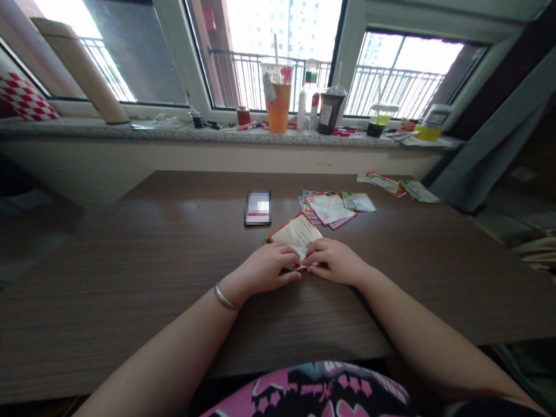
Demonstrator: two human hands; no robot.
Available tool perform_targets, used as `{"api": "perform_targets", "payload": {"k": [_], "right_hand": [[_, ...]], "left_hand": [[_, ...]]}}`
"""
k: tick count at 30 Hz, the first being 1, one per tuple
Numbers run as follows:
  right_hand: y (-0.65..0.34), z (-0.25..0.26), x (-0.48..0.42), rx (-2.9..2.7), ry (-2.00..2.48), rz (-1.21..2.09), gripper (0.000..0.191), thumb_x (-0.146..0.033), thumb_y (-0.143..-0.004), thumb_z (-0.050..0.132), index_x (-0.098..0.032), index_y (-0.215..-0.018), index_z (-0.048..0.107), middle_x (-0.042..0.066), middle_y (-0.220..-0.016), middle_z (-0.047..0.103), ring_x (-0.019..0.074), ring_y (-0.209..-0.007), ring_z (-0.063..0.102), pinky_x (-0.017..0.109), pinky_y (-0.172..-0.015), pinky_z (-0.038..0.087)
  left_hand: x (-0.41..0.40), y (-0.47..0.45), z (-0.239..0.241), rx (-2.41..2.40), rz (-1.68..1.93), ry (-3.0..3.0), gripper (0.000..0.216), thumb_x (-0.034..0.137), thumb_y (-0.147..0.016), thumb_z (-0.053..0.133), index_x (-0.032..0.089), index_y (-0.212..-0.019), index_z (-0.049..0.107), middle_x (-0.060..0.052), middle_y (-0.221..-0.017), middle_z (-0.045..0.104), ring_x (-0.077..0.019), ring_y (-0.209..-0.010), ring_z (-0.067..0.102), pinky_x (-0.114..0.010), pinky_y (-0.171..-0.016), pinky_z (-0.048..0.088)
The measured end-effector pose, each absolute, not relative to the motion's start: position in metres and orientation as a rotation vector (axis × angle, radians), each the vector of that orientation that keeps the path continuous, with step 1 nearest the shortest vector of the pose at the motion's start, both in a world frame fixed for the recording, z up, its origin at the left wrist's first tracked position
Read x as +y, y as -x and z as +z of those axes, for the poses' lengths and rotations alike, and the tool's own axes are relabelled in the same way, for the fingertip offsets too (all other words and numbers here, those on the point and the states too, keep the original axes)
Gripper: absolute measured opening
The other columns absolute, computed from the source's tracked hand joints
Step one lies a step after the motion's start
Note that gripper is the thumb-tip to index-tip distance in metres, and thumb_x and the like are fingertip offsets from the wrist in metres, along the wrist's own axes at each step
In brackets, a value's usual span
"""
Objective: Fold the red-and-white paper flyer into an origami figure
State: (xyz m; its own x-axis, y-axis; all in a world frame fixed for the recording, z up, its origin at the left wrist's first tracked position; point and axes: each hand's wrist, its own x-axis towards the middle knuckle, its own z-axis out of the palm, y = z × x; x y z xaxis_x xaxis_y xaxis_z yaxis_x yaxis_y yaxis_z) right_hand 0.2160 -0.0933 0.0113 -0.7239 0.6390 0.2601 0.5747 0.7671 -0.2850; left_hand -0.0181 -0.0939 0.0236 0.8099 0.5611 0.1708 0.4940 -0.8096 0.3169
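A printed paper flyer (296,233) lies on the dark wooden table (130,260), white side up with red edges, its near part folded. My left hand (264,269), a silver bangle on its wrist, pinches the flyer's near edge with curled fingers. My right hand (334,260) presses and pinches the same edge from the right. The fingertips of both hands meet at the fold.
A phone (258,207) lies just beyond the flyer. A pile of colourful flyers (330,207) sits to its right, more flyers (397,185) at the far right edge. The windowsill holds an orange drink cup (278,98), bottles, a dark cup (330,110) and small items.
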Motion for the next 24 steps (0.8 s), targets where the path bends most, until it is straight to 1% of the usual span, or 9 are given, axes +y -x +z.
{"api": "perform_targets", "payload": {"k": [4, 7, 9, 13, 16, 21, 24], "right_hand": [[-0.215, 0.011, -0.094, -2.630, 0.922, 0.256, 0.016, -0.030, -0.083, 0.064, -0.023, -0.094, 0.073, 0.005, -0.099, 0.069, 0.0194, -0.094, 0.062, 0.034, -0.088, 0.046], [-0.215, 0.010, -0.093, -2.627, 0.926, 0.286, 0.017, -0.031, -0.081, 0.067, -0.023, -0.095, 0.073, 0.005, -0.099, 0.069, 0.0195, -0.095, 0.061, 0.035, -0.089, 0.046], [-0.215, 0.011, -0.093, -2.624, 0.915, 0.313, 0.018, -0.031, -0.080, 0.068, -0.023, -0.095, 0.073, 0.004, -0.100, 0.069, 0.0196, -0.096, 0.061, 0.035, -0.090, 0.046], [-0.215, 0.013, -0.094, -2.621, 0.877, 0.389, 0.016, -0.029, -0.079, 0.069, -0.023, -0.093, 0.073, 0.004, -0.100, 0.070, 0.0194, -0.096, 0.062, 0.035, -0.090, 0.046], [-0.214, 0.012, -0.094, -2.605, 0.855, 0.443, 0.013, -0.025, -0.079, 0.067, -0.021, -0.090, 0.073, 0.004, -0.097, 0.071, 0.0192, -0.094, 0.063, 0.035, -0.089, 0.047], [-0.212, 0.010, -0.092, -2.555, 0.842, 0.523, 0.009, -0.021, -0.081, 0.064, -0.020, -0.086, 0.071, 0.004, -0.093, 0.072, 0.0182, -0.091, 0.064, 0.033, -0.089, 0.047], [-0.211, 0.007, -0.091, -2.517, 0.906, 0.523, 0.010, -0.020, -0.083, 0.063, -0.020, -0.087, 0.071, 0.004, -0.089, 0.072, 0.0178, -0.087, 0.064, 0.031, -0.084, 0.048]], "left_hand": [[-0.095, 0.016, 0.026, 0.804, 0.365, -2.725, 0.019, 0.033, -0.090, 0.057, 0.018, -0.093, 0.068, -0.006, -0.098, 0.067, -0.0180, -0.091, 0.061, -0.030, -0.084, 0.047], [-0.094, 0.016, 0.024, 0.829, 0.363, -2.705, 0.020, 0.030, -0.092, 0.054, 0.017, -0.087, 0.068, -0.006, -0.093, 0.067, -0.0174, -0.089, 0.061, -0.029, -0.083, 0.046], [-0.093, 0.016, 0.023, 0.855, 0.387, -2.687, 0.022, 0.028, -0.093, 0.050, 0.017, -0.085, 0.068, -0.006, -0.089, 0.067, -0.0167, -0.087, 0.061, -0.028, -0.082, 0.046], [-0.091, 0.016, 0.021, 0.914, 0.452, -2.615, 0.022, 0.024, -0.093, 0.048, 0.018, -0.084, 0.067, -0.004, -0.084, 0.067, -0.0154, -0.080, 0.060, -0.026, -0.076, 0.046], [-0.091, 0.015, 0.020, 0.942, 0.500, -2.549, 0.019, 0.023, -0.092, 0.050, 0.018, -0.086, 0.067, -0.003, -0.087, 0.067, -0.0157, -0.084, 0.061, -0.026, -0.078, 0.047], [-0.088, 0.018, 0.014, 0.967, 0.679, -2.473, 0.014, 0.019, -0.088, 0.053, 0.019, -0.087, 0.066, -0.005, -0.104, 0.064, -0.0172, -0.099, 0.059, -0.028, -0.088, 0.048], [-0.085, 0.020, 0.011, 0.984, 0.686, -2.462, 0.013, 0.019, -0.088, 0.053, 0.019, -0.085, 0.066, -0.006, -0.103, 0.063, -0.0176, -0.099, 0.059, -0.029, -0.089, 0.048]]}}
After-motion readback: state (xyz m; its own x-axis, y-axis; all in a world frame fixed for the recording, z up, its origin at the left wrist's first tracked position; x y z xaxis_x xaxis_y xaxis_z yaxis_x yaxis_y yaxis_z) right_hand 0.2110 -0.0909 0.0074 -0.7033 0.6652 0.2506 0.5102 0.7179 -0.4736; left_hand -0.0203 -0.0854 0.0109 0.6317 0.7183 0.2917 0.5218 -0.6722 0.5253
